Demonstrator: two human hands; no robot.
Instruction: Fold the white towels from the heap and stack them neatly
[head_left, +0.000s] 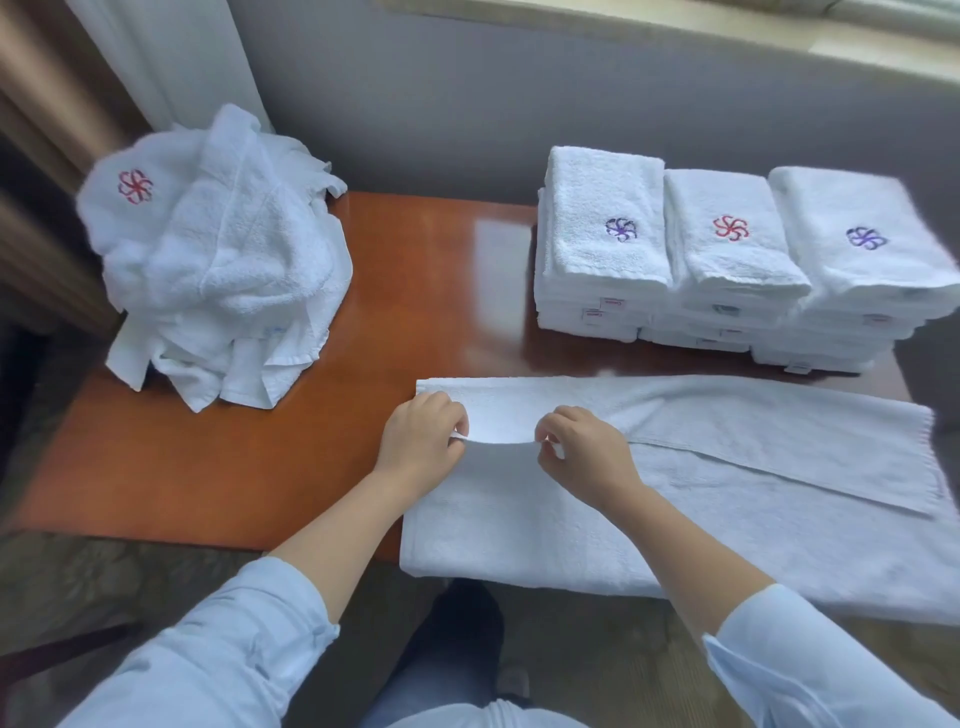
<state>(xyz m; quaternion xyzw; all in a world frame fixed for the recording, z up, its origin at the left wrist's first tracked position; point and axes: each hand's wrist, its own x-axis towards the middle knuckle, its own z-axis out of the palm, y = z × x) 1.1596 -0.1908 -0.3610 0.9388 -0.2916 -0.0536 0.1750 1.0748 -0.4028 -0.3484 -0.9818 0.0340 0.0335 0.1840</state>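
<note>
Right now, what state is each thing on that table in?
Long white terry towel: lying flat, partly folded lengthwise, one edge lifted.
Left hand: pinching the towel's edge.
Right hand: pinching the same edge.
Heap of crumpled white towels: unfolded, piled at far left.
Three stacks of folded white towels: neat, side by side.

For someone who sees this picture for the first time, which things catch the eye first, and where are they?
Probably the hands: left hand and right hand each pinch an edge of the long white towel spread at the near right of the table. Then the three neat stacks at the far right, with purple, red and purple emblems on top, and the loose heap at the far left.
</note>
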